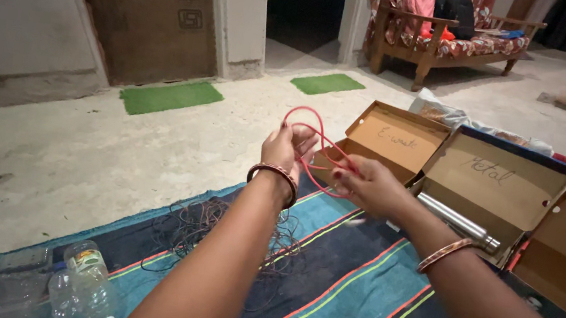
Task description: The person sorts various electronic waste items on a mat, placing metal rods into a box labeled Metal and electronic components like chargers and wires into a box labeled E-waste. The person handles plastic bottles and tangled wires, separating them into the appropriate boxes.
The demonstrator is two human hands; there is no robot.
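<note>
Both hands point(328, 167) gripping thin red wire point(313, 138), looped, tangled

Open striped mat point(346, 292) below; tangled wires point(219, 233) left, cardboard boxes point(497, 185) crowd right.

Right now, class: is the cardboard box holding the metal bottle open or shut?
Open. The cardboard box has its lid flipped up and back, and the steel bottle lies exposed inside it.

You see a pale concrete floor point(123, 149), two green mats point(170, 97) near the doorways, a striped blue rug point(346, 292) under your arms, a tangle of thin wires point(212, 232) on it, clear plastic bottles point(84, 282) at its left edge, open cardboard boxes point(491, 181) along its right.
</note>
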